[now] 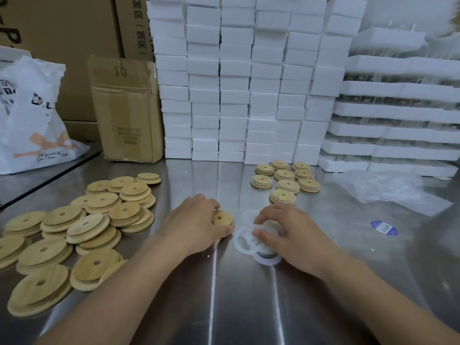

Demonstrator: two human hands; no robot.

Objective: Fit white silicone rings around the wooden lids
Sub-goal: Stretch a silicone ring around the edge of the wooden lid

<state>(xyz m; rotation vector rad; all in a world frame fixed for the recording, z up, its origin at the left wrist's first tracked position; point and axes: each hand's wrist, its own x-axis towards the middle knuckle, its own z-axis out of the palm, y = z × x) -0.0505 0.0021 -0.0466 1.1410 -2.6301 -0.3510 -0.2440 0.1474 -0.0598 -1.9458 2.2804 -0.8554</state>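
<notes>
Beside the silicone rings (245, 241) my left hand (196, 225) grips a bare wooden lid (222, 217), right hand (286, 235) pinches one; few lids (288, 186) beyond seem finished, most remain.

light: overhead glare streaking my steel table (249, 307) | foam blocks (236, 78) blowing out white | edges bending, blurring

White foam blocks (236, 78) stacked behind; cardboard box (127, 108) and printed bag (29, 115) left.
</notes>
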